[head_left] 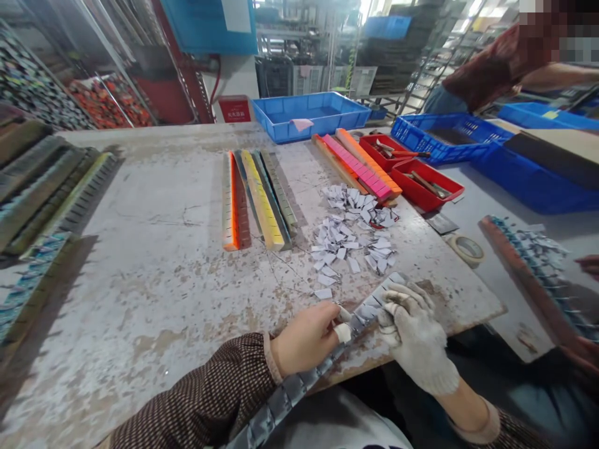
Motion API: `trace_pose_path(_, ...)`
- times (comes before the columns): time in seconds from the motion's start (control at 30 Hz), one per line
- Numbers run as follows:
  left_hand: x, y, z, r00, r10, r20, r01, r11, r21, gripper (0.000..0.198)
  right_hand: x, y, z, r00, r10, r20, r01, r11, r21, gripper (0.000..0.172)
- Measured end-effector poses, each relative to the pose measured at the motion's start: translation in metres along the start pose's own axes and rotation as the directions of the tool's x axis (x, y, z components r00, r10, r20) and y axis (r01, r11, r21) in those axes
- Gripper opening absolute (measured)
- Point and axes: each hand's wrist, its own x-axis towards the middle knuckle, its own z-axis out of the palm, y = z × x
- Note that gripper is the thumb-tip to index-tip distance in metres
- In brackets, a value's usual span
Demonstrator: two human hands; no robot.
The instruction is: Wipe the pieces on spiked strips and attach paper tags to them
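A long grey slotted strip (pixel 299 383) runs diagonally from the table edge down over my lap. My left hand (pixel 306 337), bare with white tape on a fingertip, is closed in a pinch at the strip's upper part; what sits between the fingertips is too small to make out. My right hand (pixel 416 340), in a white knitted glove, is closed round the strip's far end, fingers curled over its side. Just beyond both hands lies a loose pile of small white tags (pixel 334 243), some with thin wires.
Slotted bars in orange (pixel 231 202), yellow (pixel 264 206) and pink (pixel 358 168) lie across the table (pixel 154 280). More bars (pixel 42 193) are stacked left. Behind are a blue tray (pixel 311 118) and red bins (pixel 425 184); tape (pixel 467 249) lies right. Another person (pixel 496 62) leans in back right.
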Motion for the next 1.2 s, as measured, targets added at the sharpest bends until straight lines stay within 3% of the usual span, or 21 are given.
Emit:
trace_pose_path(0.33,0.001,0.0,-0.003,0.998,0.043,0.046,-0.044,0.999,0.02,0.016,0.025,0.007,-0.01,0.972,-0.076,0.222,0.107,0.985,-0.132,0.008)
trace_pose_path(0.57,0.001,-0.007,-0.002,0.996,0.087,0.026,-0.089,0.994,0.059,0.009,0.02,0.003,-0.007,0.984,-0.042,0.175,0.074,0.981,-0.179,0.006)
trace_pose_path(0.83,0.003,-0.011,-0.001,0.992,0.117,0.038,-0.118,0.992,0.044,0.014,0.032,-0.006,-0.003,0.941,-0.1,0.324,0.132,0.988,-0.077,0.012)
trace_pose_path(1.0,0.001,-0.012,-0.004,0.992,0.121,0.036,-0.122,0.992,0.043,0.015,0.02,0.003,0.011,0.975,-0.072,0.209,0.047,0.992,0.12,0.01)
trace_pose_path(1.1,0.015,-0.007,-0.015,0.994,0.101,0.043,-0.105,0.99,0.093,0.022,0.013,0.002,0.016,0.983,-0.049,0.179,0.015,0.982,0.19,0.009)
trace_pose_path(1.2,0.054,0.001,-0.025,0.993,0.119,0.007,-0.116,0.942,0.317,0.026,0.007,-0.005,0.018,0.982,-0.042,0.185,-0.009,0.965,0.264,0.011)
